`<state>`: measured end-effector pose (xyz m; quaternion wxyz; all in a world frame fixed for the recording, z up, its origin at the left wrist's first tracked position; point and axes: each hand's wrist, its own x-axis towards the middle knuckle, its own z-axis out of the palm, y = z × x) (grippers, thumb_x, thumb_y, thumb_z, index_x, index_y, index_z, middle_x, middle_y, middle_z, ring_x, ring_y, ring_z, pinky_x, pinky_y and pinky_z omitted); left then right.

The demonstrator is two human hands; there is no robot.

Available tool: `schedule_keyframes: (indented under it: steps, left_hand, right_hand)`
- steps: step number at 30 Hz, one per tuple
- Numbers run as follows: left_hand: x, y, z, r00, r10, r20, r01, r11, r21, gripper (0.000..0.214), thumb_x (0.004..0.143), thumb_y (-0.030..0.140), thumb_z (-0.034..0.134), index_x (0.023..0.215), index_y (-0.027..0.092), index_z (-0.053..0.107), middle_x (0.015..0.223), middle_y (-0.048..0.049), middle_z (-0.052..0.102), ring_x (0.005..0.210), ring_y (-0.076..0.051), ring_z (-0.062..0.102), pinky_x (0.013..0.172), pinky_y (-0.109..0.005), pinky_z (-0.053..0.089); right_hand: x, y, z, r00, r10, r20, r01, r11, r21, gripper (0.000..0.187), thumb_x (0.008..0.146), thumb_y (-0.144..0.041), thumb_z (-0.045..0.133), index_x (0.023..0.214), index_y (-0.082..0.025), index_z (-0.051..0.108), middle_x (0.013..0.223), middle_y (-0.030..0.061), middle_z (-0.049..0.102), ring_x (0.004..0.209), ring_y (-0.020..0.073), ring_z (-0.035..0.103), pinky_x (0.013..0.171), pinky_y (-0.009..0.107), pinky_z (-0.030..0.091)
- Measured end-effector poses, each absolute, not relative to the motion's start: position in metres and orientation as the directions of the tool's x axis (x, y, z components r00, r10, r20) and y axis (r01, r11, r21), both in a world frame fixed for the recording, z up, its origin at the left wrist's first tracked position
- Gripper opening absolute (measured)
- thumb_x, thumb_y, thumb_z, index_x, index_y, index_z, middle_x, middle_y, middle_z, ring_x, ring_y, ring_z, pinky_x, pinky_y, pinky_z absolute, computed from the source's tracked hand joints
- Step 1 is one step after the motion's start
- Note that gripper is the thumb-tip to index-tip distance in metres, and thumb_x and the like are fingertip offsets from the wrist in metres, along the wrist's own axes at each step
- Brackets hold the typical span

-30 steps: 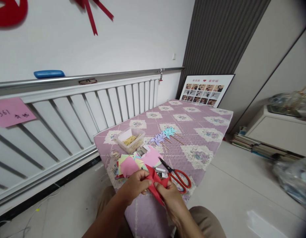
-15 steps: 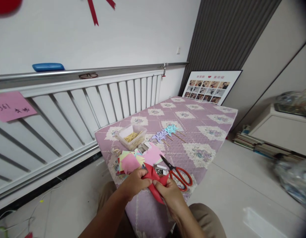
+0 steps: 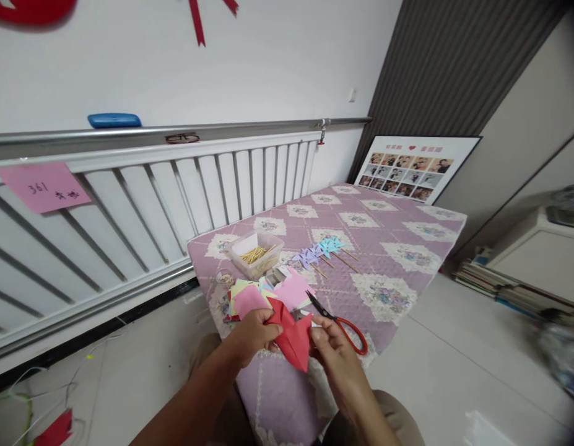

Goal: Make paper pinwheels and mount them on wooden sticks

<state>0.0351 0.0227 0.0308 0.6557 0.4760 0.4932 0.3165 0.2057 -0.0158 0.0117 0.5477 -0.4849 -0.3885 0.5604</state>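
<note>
A red sheet of paper (image 3: 293, 341), cut and partly folded into pinwheel-like points, is held above the near end of the table. My left hand (image 3: 255, 334) pinches its left side, thumb on top. At its right edge are the curled fingers and thumb of my right hand (image 3: 335, 350), closed on a corner. Scissors (image 3: 347, 328) with red handles lie just beyond my right hand, partly hidden by it. Behind my left hand is a pile of coloured paper, with a pink sheet (image 3: 293, 288) beside it.
A clear plastic box (image 3: 261, 267) holds thin wooden sticks. Finished purple (image 3: 308, 256) and turquoise pinwheels (image 3: 330, 246) lie on the flowered tablecloth (image 3: 389, 248). A white radiator (image 3: 231, 186) runs along the left, and a framed photo board (image 3: 414, 167) leans at the far end.
My right hand has moved from the middle of the red paper to its right edge, and the paper has opened out. The view has shifted slightly left.
</note>
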Motion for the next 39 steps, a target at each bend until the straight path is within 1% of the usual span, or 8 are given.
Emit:
schedule_keyframes:
  steps: [3,7,11,14,23,27,33,39]
  left_hand:
    - [0.027,0.025,0.032,0.336,0.871,-0.358,-0.063,0.4,0.915,0.021,0.061,0.028,0.063,0.075,0.015,0.054,0.063,0.0019,0.056,0.053,-0.01,0.052,0.056,-0.026,0.043]
    - [0.02,0.024,0.032,0.382,0.853,-0.354,-0.155,0.437,0.886,0.02,0.061,0.026,0.063,0.077,0.015,0.056,0.064,0.0013,0.058,0.05,-0.009,0.051,0.052,-0.024,0.042]
    - [0.019,0.021,0.034,0.411,0.84,-0.354,-0.16,0.449,0.879,0.017,0.059,0.024,0.064,0.071,0.015,0.055,0.056,0.0037,0.053,0.046,-0.008,0.049,0.049,-0.023,0.04]
    - [0.02,0.017,0.039,0.429,0.836,-0.343,-0.133,0.434,0.891,0.015,0.058,0.022,0.064,0.065,0.016,0.052,0.052,0.0056,0.049,0.045,-0.007,0.047,0.049,-0.022,0.039]
    - [0.017,0.011,0.047,0.418,0.879,-0.228,0.09,0.21,0.974,0.006,0.065,0.02,0.053,0.062,0.018,0.048,0.055,0.0045,0.048,0.05,-0.01,0.048,0.052,-0.024,0.038]
    - [0.019,0.009,0.047,0.358,0.911,-0.206,0.165,0.156,0.974,0.013,0.065,0.021,0.052,0.058,0.02,0.042,0.05,0.0071,0.039,0.049,-0.01,0.045,0.048,-0.022,0.032]
    - [0.025,0.003,0.047,0.277,0.948,-0.157,0.223,0.095,0.97,0.015,0.065,0.02,0.051,0.057,0.02,0.038,0.051,0.0076,0.035,0.049,-0.008,0.037,0.047,-0.023,0.026]
    - [0.031,-0.002,0.041,0.2,0.972,-0.122,0.198,0.082,0.977,0.013,0.065,0.017,0.048,0.056,0.02,0.038,0.056,0.0065,0.038,0.052,-0.008,0.034,0.048,-0.022,0.026]
  right_hand:
    - [0.219,-0.02,0.012,0.061,0.998,0.033,-0.129,0.04,-0.991,0.038,0.075,-0.046,0.068,0.103,-0.025,0.055,0.077,-0.0014,0.061,0.071,0.0161,0.057,0.066,0.027,0.047]
    - [0.223,-0.033,0.015,-0.121,0.972,0.2,0.13,0.215,-0.968,0.024,0.085,-0.033,0.058,0.108,-0.027,0.054,0.084,0.0013,0.063,0.079,0.0172,0.06,0.073,0.028,0.047]
    - [0.217,-0.041,0.026,-0.263,0.931,0.252,0.336,0.334,-0.881,0.027,0.085,-0.023,0.054,0.111,-0.028,0.057,0.088,0.0025,0.066,0.079,0.018,0.061,0.074,0.028,0.048]
    - [0.214,-0.038,0.035,-0.337,0.903,0.264,0.361,0.384,-0.85,0.027,0.083,-0.018,0.052,0.107,-0.029,0.06,0.095,0.0033,0.068,0.083,0.0191,0.062,0.075,0.028,0.049]
    - [0.215,-0.029,0.054,-0.421,0.892,0.164,0.337,0.323,-0.884,0.009,0.086,-0.024,0.052,0.09,-0.026,0.06,0.088,0.0025,0.066,0.082,0.0196,0.061,0.074,0.028,0.047]
    - [0.212,-0.027,0.054,-0.438,0.89,0.126,0.369,0.306,-0.878,0.014,0.09,-0.031,0.048,0.087,-0.024,0.06,0.085,0.0032,0.064,0.08,0.0195,0.06,0.073,0.029,0.045]
    - [0.203,-0.025,0.048,-0.29,0.935,0.204,0.473,0.326,-0.819,0.025,0.09,-0.032,0.047,0.069,-0.022,0.054,0.069,0.0006,0.054,0.068,0.0175,0.053,0.062,0.028,0.041]
    - [0.195,-0.024,0.046,-0.213,0.949,0.231,0.533,0.311,-0.787,0.025,0.088,-0.03,0.046,0.066,-0.021,0.051,0.068,0.0,0.052,0.064,0.0163,0.052,0.059,0.027,0.04]
